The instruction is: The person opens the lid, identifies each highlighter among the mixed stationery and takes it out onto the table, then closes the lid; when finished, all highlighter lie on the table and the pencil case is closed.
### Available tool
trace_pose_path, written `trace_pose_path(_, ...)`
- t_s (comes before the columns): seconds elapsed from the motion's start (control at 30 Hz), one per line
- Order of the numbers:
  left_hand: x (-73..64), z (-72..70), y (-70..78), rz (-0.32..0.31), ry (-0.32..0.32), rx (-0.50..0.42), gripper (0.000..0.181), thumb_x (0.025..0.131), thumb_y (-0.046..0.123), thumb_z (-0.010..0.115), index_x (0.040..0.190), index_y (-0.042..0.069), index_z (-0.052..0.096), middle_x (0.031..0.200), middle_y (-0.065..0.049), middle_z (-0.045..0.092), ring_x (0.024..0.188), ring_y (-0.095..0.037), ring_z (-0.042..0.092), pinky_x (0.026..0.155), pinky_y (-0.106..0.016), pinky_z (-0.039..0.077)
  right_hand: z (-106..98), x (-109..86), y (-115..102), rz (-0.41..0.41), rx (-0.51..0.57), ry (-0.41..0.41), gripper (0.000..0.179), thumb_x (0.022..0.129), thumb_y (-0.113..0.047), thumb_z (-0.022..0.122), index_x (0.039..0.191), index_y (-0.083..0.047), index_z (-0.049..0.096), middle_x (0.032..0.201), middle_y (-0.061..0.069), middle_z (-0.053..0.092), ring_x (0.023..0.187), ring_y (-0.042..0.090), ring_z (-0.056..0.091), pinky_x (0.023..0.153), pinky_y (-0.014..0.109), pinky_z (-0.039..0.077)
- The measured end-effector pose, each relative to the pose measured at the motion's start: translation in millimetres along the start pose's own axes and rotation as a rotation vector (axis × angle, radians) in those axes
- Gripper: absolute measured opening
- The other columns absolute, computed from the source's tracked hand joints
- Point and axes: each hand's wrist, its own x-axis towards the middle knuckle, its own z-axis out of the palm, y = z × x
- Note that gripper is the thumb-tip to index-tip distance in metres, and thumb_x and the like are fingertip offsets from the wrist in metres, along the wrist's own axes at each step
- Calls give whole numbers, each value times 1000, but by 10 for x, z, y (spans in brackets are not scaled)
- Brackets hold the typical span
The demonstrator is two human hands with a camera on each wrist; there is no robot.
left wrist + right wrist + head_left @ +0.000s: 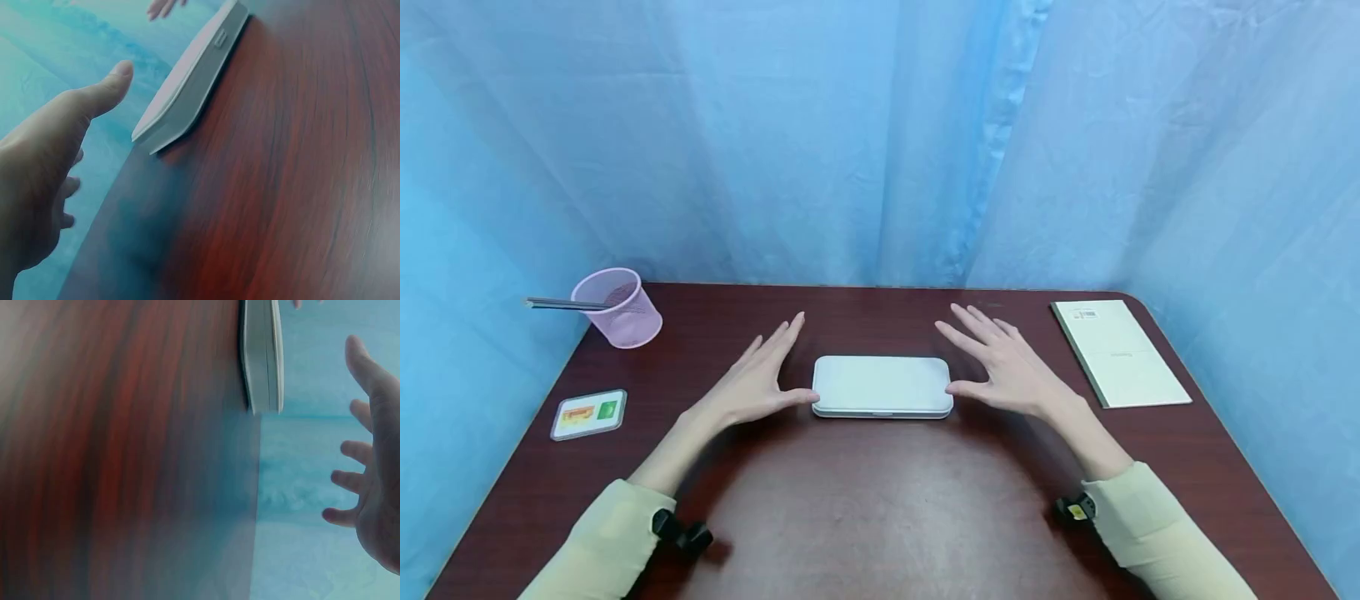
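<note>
Your left hand (752, 385) and right hand (1009, 367), fingers extended and grasping nothing, flank the white case (882, 385) lying on the surface (880, 508), right of the pink cup (638, 323) at far left.

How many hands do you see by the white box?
2: the left hand is beside the left end of the white box, and the right hand is beside its right end.

The left arm (668, 457) and right arm (1093, 439) are stretched forward; the left grip (754, 387) and right grip (1009, 368) are held apart, fingers (791, 337) extended, thumbs (797, 397) pointed inward.
</note>
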Motion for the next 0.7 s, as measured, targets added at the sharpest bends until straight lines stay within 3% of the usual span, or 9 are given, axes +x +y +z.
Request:
trace_pose_path(0.2,16,130,68,-41,-67,-176,125,81,60,80,166,30,-7,175,0,13,162,-28,20,131,-62,9,140,108,-183,-50,95,-38,88,88,-62,72,162,-32,33,171,5,30,156,28,34,116,62,39)
trace_pose_path(0.37,33,183,101,-60,-131,-270,131,78,53,85,167,22,-7,173,-5,24,161,-33,18,131,-62,-1,207,193,-354,-16,182,-129,90,87,-67,69,162,-38,29,169,4,33,155,25,36,115,61,42)
trace_pose_path(0.47,38,211,108,-61,-145,-270,130,77,50,88,167,15,1,171,-10,27,161,-36,18,130,-63,-5,228,230,-431,3,194,-173,91,87,-68,70,162,-41,27,169,3,32,155,23,35,116,60,42)
trace_pose_path(0.57,41,243,113,-60,-159,-247,128,74,50,89,166,10,10,172,-14,22,162,-34,14,129,-64,-6,243,244,-479,26,186,-214,92,85,-66,73,161,-43,28,170,0,31,155,22,35,117,58,41)
trace_pose_path(0.7,57,298,128,-75,-174,-225,126,72,51,90,166,10,15,173,-17,15,163,-32,7,128,-64,-10,258,247,-520,32,160,-271,93,84,-63,76,161,-42,29,170,-2,30,156,23,35,117,66,38)
